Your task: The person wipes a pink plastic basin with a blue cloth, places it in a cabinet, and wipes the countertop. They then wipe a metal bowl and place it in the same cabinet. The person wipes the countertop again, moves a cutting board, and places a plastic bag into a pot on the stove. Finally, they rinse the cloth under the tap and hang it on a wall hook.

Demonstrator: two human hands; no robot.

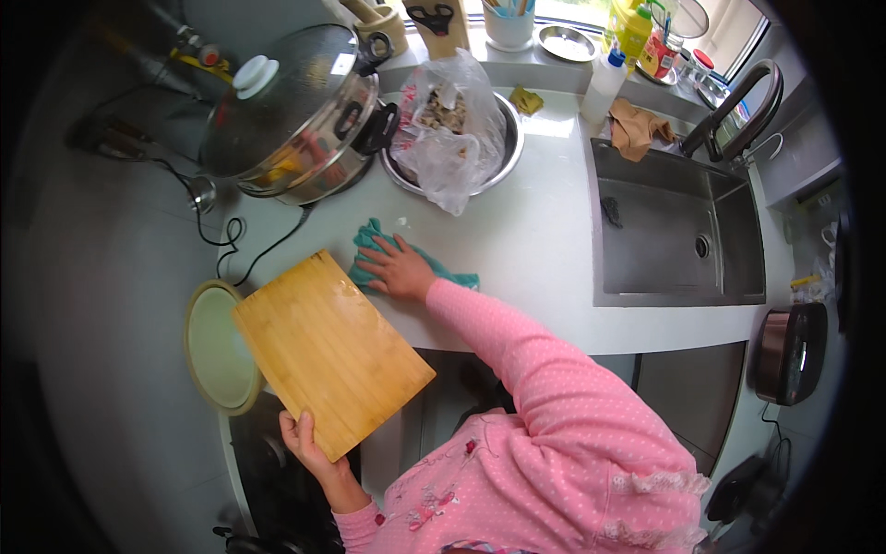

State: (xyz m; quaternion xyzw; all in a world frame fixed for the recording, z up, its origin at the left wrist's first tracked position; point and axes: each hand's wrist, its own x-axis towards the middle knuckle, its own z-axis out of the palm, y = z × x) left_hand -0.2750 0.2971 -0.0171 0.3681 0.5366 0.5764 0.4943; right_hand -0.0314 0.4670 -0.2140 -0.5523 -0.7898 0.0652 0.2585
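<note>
My left hand (309,447) grips a bamboo cutting board (336,353) by its lower left corner, thumb on top, with the board raised and tilted over the counter's front edge. Flat on a teal cloth (443,270), my right hand (399,269) presses down with fingers spread on the white countertop (533,256). A few small white specks lie just beyond the cloth. Behind it, a steel bowl (513,156) holds a clear plastic bag (453,152) with brownish food pieces inside. The board partly overlaps the view of a pale green bowl (218,346) at the left.
A large lidded steel steamer (297,118) stands at the back left, its black cord (277,239) running over the counter. At the right is a steel sink (664,228) with a dark faucet (734,111). A spray bottle (603,86) and brown cloth (637,128) are behind it.
</note>
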